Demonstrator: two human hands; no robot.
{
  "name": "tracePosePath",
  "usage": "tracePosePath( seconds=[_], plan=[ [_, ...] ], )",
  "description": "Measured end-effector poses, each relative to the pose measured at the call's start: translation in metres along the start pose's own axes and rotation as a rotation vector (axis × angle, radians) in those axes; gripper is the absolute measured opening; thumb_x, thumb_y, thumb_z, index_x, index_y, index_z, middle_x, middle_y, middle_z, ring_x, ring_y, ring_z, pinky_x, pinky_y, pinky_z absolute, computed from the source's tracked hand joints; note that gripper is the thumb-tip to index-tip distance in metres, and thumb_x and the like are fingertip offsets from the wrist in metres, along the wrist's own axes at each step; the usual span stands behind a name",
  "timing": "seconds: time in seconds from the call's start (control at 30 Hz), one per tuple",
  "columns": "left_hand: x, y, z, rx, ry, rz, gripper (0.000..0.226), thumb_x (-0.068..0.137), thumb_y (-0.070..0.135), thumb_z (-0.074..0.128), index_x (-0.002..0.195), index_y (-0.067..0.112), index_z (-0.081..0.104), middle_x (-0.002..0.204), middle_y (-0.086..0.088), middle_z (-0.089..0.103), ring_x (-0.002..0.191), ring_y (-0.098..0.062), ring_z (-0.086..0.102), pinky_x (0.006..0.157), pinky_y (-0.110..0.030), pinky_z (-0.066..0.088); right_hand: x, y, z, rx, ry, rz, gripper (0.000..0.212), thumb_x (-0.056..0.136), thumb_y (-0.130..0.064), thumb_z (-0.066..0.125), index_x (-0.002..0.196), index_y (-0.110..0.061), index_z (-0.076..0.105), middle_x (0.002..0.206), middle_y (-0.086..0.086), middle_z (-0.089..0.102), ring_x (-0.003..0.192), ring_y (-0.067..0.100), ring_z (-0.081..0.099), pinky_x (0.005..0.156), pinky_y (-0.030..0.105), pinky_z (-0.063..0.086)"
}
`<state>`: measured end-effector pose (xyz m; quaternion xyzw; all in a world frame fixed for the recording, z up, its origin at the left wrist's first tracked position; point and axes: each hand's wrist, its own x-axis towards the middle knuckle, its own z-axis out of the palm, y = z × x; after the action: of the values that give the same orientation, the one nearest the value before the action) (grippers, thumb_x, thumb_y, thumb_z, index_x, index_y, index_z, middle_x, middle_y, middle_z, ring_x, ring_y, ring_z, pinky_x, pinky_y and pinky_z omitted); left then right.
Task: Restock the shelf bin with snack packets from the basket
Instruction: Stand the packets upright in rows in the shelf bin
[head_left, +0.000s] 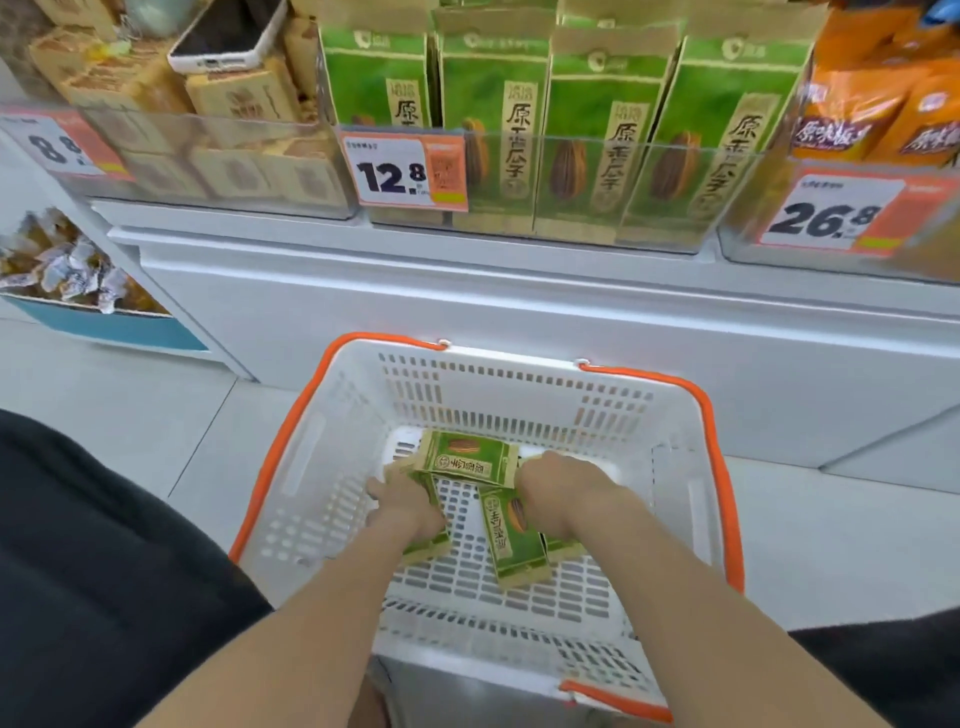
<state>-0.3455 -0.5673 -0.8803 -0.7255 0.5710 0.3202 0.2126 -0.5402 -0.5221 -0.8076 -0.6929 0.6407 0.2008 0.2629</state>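
Meanwhile, before the white shelf (519, 291), a person reached with both arms into the basket (519, 384), which stood just in front of the shelf's base. The bin (670, 236) sat at the shelf's front edge directly above, with upright packs (493, 104) in rows behind its clear wall and a tag (402, 171) at its left corner.

Four or so green packets lay on the basket's floor, towards its middle. The left hand (402, 501) curled round the left packet (428, 548), which ran along beneath it. The right hand (558, 480) held the right end of the top packet (467, 460), which lay crosswise nearer the far wall and over the others. Its fingers were hidden under the hand, so the grip is judged from how the hand sat. The middle packet (511, 535) lay loose between the wrists, and another was mostly hidden under the right forearm.

The packets looked like flat paper bags, light and fairly stiff at the folded ends, softer and prone to creasing across the belly. They would probably handle best pinched at a short end or gathered by the long edges into a stack. Sliding one against another looked the likeliest way to drop any.
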Motion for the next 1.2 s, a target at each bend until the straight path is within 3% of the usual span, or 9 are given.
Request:
tracePosePath(
  seconds=[0.13, 0.2, 0.33, 0.4, 0.53, 0.73, 0.93, 1.07, 1.2],
  plan=[
    [0.02, -0.008, 0.019, -0.459, -0.125, -0.201, 0.11, 0.099, 0.033, 0.066, 0.157, -0.004, -0.02, 0.164, -0.029, 0.018, 0.144, -0.046, 0.036, 0.108, -0.044, 0.047, 0.014, -0.002, 0.006, 0.004, 0.009, 0.007, 0.025, 0.093, -0.014, 0.055, 0.072, -0.02, 0.044, 0.08, 0.003, 0.051, 0.067, 0.022, 0.053, 0.055, 0.03, 0.041],
    [0.03, -0.011, 0.025, -0.533, -0.141, -0.218, 0.11, 0.092, 0.03, 0.074, 0.159, -0.003, -0.007, 0.157, -0.027, 0.034, 0.137, -0.043, 0.048, 0.109, -0.05, 0.05, 0.016, 0.001, 0.009, 0.033, -0.008, 0.019, 0.025, 0.095, -0.018, 0.054, 0.073, -0.022, 0.043, 0.082, 0.002, 0.051, 0.072, 0.024, 0.055, 0.059, 0.031, 0.043],
    [0.031, -0.013, 0.02, -0.629, -0.198, -0.197, 0.056, 0.096, 0.017, 0.072, 0.145, 0.0, 0.051, 0.146, -0.022, 0.051, 0.118, -0.043, 0.063, 0.096, -0.055, 0.059, 0.012, 0.005, 0.007, 0.04, -0.065, 0.036, 0.016, 0.1, -0.023, 0.049, 0.086, -0.016, 0.052, 0.091, 0.002, 0.054, 0.082, 0.026, 0.058, 0.072, 0.039, 0.052],
    [0.024, -0.012, 0.017, -0.737, -0.286, -0.22, 0.035, 0.1, 0.016, 0.071, 0.128, 0.0, 0.058, 0.14, -0.023, 0.051, 0.094, -0.041, 0.064, 0.088, -0.061, 0.061, 0.009, 0.005, 0.004, 0.038, -0.079, 0.038, 0.02, 0.1, -0.02, 0.046, 0.081, -0.016, 0.049, 0.087, 0.002, 0.053, 0.08, 0.025, 0.056, 0.074, 0.039, 0.052],
    [0.017, -0.009, 0.015, -0.906, -0.352, -0.26, 0.018, 0.106, 0.016, 0.063, 0.099, 0.002, 0.055, 0.108, -0.018, 0.053, 0.1, -0.039, 0.057, 0.089, -0.055, 0.055, 0.005, 0.004, 0.002, 0.038, -0.068, 0.036, 0.018, 0.101, -0.019, 0.045, 0.084, -0.015, 0.05, 0.087, 0.003, 0.052, 0.082, 0.027, 0.057, 0.073, 0.038, 0.051],
    [0.024, -0.007, 0.022, -0.986, -0.328, -0.263, 0.023, 0.099, 0.019, 0.073, 0.113, 0.003, 0.066, 0.105, -0.018, 0.075, 0.083, -0.028, 0.075, 0.067, -0.04, 0.058, -0.002, 0.002, 0.003, 0.024, -0.083, 0.042, 0.028, 0.102, -0.017, 0.043, 0.074, -0.017, 0.041, 0.083, 0.002, 0.05, 0.084, 0.029, 0.058, 0.077, 0.04, 0.052],
    [0.03, -0.005, 0.025, -1.114, -0.193, -0.344, 0.016, 0.104, 0.011, 0.062, 0.117, 0.002, 0.066, 0.091, -0.012, 0.069, 0.075, -0.024, 0.068, 0.065, -0.04, 0.057, -0.003, 0.005, 0.004, 0.029, -0.09, 0.033, 0.015, 0.102, -0.021, 0.044, 0.095, -0.015, 0.056, 0.101, 0.006, 0.062, 0.092, 0.028, 0.063, 0.083, 0.041, 0.058],
    [0.029, 0.004, 0.015, -1.211, -0.158, -0.278, 0.02, 0.104, 0.009, 0.061, 0.121, -0.001, 0.06, 0.106, -0.019, 0.066, 0.088, -0.035, 0.069, 0.083, -0.051, 0.062, -0.001, 0.006, 0.003, 0.027, -0.087, 0.035, 0.013, 0.101, -0.02, 0.045, 0.092, -0.015, 0.052, 0.095, 0.004, 0.057, 0.087, 0.027, 0.059, 0.076, 0.038, 0.054],
    [0.024, 0.009, 0.01, -1.311, -0.148, -0.222, 0.02, 0.098, -0.005, 0.063, 0.118, -0.006, 0.065, 0.093, -0.024, 0.077, 0.075, -0.033, 0.079, 0.053, -0.037, 0.062, -0.004, 0.006, -0.004, 0.035, -0.078, 0.044, 0.023, 0.1, -0.019, 0.047, 0.077, -0.017, 0.045, 0.088, 0.003, 0.053, 0.083, 0.026, 0.057, 0.076, 0.039, 0.054]
  ],
)
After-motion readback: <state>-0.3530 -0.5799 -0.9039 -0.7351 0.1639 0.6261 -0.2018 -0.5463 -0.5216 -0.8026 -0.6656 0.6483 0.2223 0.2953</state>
